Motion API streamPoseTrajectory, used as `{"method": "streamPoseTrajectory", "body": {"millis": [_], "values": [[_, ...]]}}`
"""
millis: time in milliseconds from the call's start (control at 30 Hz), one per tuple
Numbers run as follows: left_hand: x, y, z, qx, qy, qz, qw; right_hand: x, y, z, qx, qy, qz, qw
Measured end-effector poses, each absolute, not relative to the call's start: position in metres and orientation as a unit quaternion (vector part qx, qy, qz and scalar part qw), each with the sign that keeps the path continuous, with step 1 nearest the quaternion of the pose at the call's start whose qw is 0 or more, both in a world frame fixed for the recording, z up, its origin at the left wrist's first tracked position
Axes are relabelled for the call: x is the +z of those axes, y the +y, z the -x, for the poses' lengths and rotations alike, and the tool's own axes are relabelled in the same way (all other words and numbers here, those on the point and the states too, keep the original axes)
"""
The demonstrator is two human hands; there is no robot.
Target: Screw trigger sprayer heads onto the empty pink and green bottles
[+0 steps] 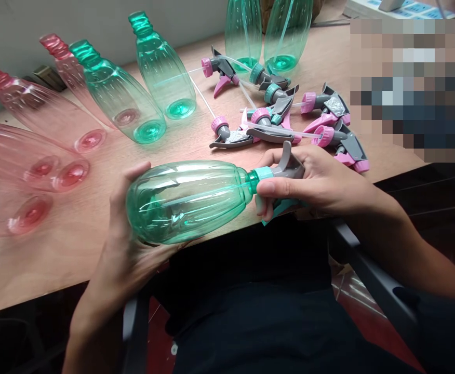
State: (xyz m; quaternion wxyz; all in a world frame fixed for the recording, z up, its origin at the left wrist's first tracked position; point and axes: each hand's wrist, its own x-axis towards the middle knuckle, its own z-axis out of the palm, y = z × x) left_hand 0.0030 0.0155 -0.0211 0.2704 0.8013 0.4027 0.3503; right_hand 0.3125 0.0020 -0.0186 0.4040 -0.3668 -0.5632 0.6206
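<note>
A clear green spray bottle (188,202) lies sideways in front of me, held between both hands over the table's front edge. Its base rests in my left hand (124,228), with the fingers wrapped round the bottom. At the neck, my right hand (290,182) grips the teal collar of the grey spray head (289,165), thumb in front and fingers behind. The head sits on the bottle neck, and a thin tube runs inside the bottle. Whether the collar is fully tight I cannot tell.
Several loose spray heads (261,117) with pink or teal collars lie behind my right hand. Open green bottles (165,72) and pink bottles (44,117) stand at the left. Two green bottles with tubes (243,34) stand at the back, near a power strip (402,10).
</note>
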Motion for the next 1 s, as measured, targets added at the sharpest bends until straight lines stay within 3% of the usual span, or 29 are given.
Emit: {"method": "streamPoseTrajectory", "body": {"millis": [200, 700, 900, 1000], "values": [[-0.020, 0.010, -0.003, 0.336, 0.468, -0.770, 0.275, -0.019, 0.002, -0.307, 0.613, -0.538, 0.386, 0.431], [-0.008, -0.002, 0.002, 0.252, 0.443, -0.801, 0.313, -0.028, -0.002, -0.297, 0.603, -0.541, 0.403, 0.425], [-0.007, -0.004, 0.003, 0.256, 0.464, -0.784, 0.323, -0.036, -0.003, -0.298, 0.613, -0.541, 0.306, 0.488], [-0.009, -0.002, 0.005, 0.246, 0.468, -0.784, 0.325, -0.034, -0.007, -0.294, 0.595, -0.526, 0.329, 0.511]]}}
